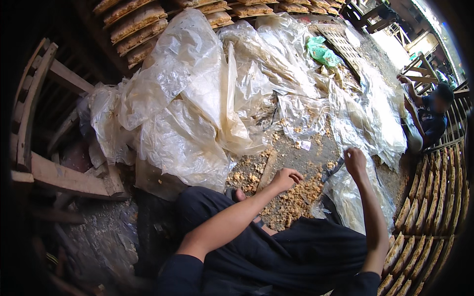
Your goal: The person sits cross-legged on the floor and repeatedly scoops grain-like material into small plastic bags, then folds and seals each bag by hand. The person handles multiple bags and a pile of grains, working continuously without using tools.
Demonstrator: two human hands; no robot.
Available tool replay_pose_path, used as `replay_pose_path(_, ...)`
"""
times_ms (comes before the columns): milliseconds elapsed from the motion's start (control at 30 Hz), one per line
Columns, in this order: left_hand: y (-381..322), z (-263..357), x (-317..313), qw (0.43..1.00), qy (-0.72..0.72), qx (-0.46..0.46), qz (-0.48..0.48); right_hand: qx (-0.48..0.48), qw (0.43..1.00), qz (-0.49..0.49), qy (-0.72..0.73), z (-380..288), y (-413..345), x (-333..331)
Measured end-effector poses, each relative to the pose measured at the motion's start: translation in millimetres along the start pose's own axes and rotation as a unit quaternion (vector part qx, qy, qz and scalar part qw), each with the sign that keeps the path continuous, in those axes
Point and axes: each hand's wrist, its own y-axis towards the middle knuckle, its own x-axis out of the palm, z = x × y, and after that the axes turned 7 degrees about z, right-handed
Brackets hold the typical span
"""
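Note:
My left hand [287,179] is held above brown crumbs [296,196] scattered on the dark floor, its fingers loosely curled and apart, with nothing seen in them. To the right, my right hand [355,161] is raised over the edge of a clear plastic sheet [351,199], fingers bent inward; whether it pinches something is unclear. Crumpled, stained plastic sheeting [185,125] lies in a large heap before me. A thin wooden strip [267,172] rests among the crumbs, near my sandalled foot [240,194].
Racks of crumb-coated slabs stand at the top [139,26] and lower right [426,199]. A wooden frame [70,177] is at left. A green plastic bag [322,51] lies beside a slatted panel [340,48]. Another person [431,114] sits at far right.

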Motion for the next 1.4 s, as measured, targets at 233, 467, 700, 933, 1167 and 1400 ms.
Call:
replay_pose_path(233, 9.1, 19.4, -15.5, 0.981, -0.110, -0.138, -0.082, -0.150, 0.987, -0.015, 0.057, -158.0, 162.6, 87.4)
replay_pose_path(467, 8.8, -2.6, 7.7, 0.957, -0.231, -0.145, -0.095, -0.060, 0.993, 0.081, 0.064, -208.8, 246.6, 161.6)
replay_pose_path(700, 18.0, -2.3, 20.2, 0.998, -0.057, -0.015, 0.019, 0.037, 0.989, 0.141, 0.011, -209.0, 269.4, 180.1)
replay_pose_path(933, 20.3, -0.1, 24.1, 0.981, -0.186, -0.053, -0.008, 0.085, 0.980, 0.151, 0.094, -179.4, 287.1, 182.7)
replay_pose_path(1167, 23.9, -2.2, 18.9, 0.977, -0.188, -0.094, -0.027, 0.180, 0.912, 0.224, 0.294, -105.0, 258.8, 130.3)
replay_pose_path(1400, 24.6, 0.7, 9.9, 0.971, -0.208, -0.116, -0.010, 0.283, 0.897, 0.264, 0.212, -25.3, 179.2, 48.4)
